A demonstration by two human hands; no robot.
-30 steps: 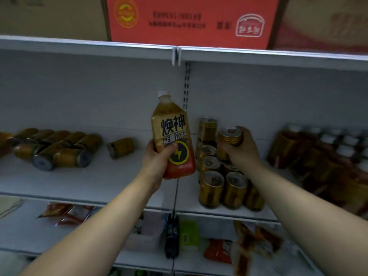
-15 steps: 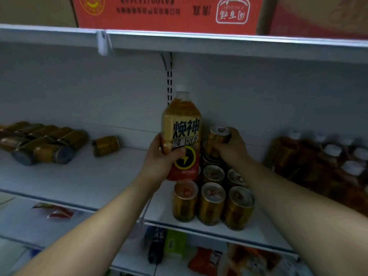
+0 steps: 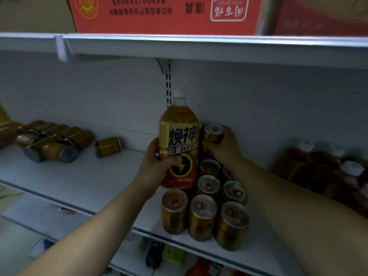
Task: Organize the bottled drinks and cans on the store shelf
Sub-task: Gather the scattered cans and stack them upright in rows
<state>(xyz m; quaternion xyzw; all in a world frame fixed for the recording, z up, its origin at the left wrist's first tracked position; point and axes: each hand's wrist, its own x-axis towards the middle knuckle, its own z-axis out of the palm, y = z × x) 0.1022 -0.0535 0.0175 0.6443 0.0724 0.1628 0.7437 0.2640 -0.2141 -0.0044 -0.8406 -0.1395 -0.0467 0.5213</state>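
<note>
Head view is showing the left hand gripping a bottle, with the fingers and thumb curling round its labelled lower half. The bottle is carrying amber drink almost to the neck under a white cap. It is hanging upright with its long axis vertical and the cap pointing up, just above the left side of the block of upright cans.

The right hand is clamping round a gold can at the back of that block. This can is riding higher than the others, its sealed top tipping toward the camera. Whether it is resting on a can below cannot be told. The block's cans are standing in rows, ring pulls intact, with the front row sitting close to the front edge of the white shelf.

Left of the block, bare shelf is running as far as a single can lying on its side. Farther left, a heap of lying cans is pointing ends outward. Right of the block, dim capped bottles are standing after a gap. Above the block, an upper shelf is bearing a red carton.
</note>
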